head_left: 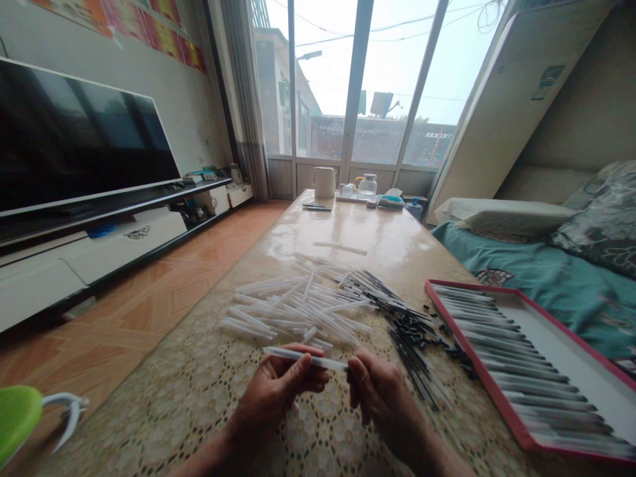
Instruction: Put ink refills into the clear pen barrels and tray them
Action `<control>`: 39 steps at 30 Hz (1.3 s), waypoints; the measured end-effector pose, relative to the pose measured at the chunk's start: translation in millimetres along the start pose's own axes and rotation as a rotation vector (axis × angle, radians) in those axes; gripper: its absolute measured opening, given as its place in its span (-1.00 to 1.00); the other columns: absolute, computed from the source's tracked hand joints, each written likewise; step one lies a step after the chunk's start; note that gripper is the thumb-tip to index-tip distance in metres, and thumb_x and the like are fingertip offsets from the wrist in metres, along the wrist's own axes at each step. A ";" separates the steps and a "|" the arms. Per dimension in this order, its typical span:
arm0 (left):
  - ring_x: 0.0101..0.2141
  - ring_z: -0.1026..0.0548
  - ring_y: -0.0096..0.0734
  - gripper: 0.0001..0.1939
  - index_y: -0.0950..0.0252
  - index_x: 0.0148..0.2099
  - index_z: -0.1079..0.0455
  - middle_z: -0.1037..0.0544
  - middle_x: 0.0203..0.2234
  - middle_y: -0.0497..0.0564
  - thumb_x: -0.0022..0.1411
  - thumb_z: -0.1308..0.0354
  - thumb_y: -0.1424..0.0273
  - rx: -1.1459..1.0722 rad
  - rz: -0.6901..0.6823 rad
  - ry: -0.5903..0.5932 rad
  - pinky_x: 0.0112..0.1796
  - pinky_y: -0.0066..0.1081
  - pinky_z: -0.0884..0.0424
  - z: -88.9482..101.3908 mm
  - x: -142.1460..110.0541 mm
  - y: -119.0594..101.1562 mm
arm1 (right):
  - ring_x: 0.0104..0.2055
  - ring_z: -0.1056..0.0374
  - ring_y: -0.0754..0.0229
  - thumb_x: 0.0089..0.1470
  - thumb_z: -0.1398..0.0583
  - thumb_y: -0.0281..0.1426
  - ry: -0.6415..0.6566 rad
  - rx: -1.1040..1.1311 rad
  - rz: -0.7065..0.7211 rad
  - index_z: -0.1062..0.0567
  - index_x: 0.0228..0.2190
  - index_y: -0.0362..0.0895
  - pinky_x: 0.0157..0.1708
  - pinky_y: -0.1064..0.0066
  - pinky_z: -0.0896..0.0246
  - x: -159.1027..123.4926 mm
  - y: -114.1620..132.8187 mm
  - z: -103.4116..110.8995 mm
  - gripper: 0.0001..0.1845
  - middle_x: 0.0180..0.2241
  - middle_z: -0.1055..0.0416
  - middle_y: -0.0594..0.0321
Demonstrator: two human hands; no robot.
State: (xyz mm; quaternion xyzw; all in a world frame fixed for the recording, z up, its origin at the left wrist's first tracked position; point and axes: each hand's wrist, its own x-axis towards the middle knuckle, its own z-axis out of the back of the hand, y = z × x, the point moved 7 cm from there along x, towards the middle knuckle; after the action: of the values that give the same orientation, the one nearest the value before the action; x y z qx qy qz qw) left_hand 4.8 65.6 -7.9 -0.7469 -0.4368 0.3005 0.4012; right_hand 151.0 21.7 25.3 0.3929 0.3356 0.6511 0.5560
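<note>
A white pen barrel [318,361] lies level between my hands, above the near part of the table. My left hand [278,384] is closed around its middle, thumb on top, with the pointed end sticking out to the left. The fingers of my right hand [372,381] pinch its right end and hide that tip. Just beyond my hands lies a heap of white translucent pen barrels [298,305]. To the right of the heap are thin dark ink refills [407,344] and small black caps [427,324].
At the right, a red-rimmed tray [501,424] holds a row of assembled pens [521,371]. One white tube [340,248] lies farther back on the patterned table [199,397]. A kettle [324,182], a glass jug [368,185] and a tissue pack [391,199] stand at the far end.
</note>
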 end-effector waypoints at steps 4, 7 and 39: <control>-0.45 -0.58 -0.38 -0.81 0.35 -0.25 -0.51 -0.64 -0.48 0.08 0.09 -0.26 0.35 -0.025 0.003 -0.014 -0.37 -0.45 -0.48 0.0 0.9 -1.2 | -0.63 -0.26 0.35 0.23 0.05 -0.17 0.019 -0.033 0.039 -0.27 -0.33 -0.11 -0.60 0.56 -0.09 -0.7 3.5 -0.9 -0.72 -0.56 -0.38 0.34; -0.46 -0.57 -0.38 -0.81 0.34 -0.27 -0.51 -0.64 -0.49 0.07 0.07 -0.28 0.35 -0.022 0.006 -0.014 -0.39 -0.46 -0.47 -0.7 -0.1 -2.2 | -0.62 -0.26 0.35 0.25 0.08 -0.19 0.020 -0.062 0.052 -0.27 -0.40 -0.11 -0.58 0.56 -0.08 -0.7 3.7 -1.8 -0.69 -0.57 -0.37 0.34; -0.45 -0.57 -0.36 -0.77 0.35 -0.27 -0.51 -0.63 -0.50 0.07 0.05 -0.29 0.31 0.025 0.019 -0.014 -0.39 -0.43 -0.47 -3.3 -1.8 -4.9 | -0.62 -0.28 0.32 0.25 0.17 -0.10 0.024 -0.091 0.066 -0.26 -0.47 -0.09 -0.56 0.53 -0.08 -0.2 4.8 -3.4 -0.55 -0.66 -0.35 0.34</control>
State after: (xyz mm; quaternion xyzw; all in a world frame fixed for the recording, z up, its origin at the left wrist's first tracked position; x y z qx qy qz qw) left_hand 4.7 64.3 -1.9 -0.7440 -0.4287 0.3151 0.4043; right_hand 145.8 20.7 27.9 0.3702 0.2990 0.6884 0.5475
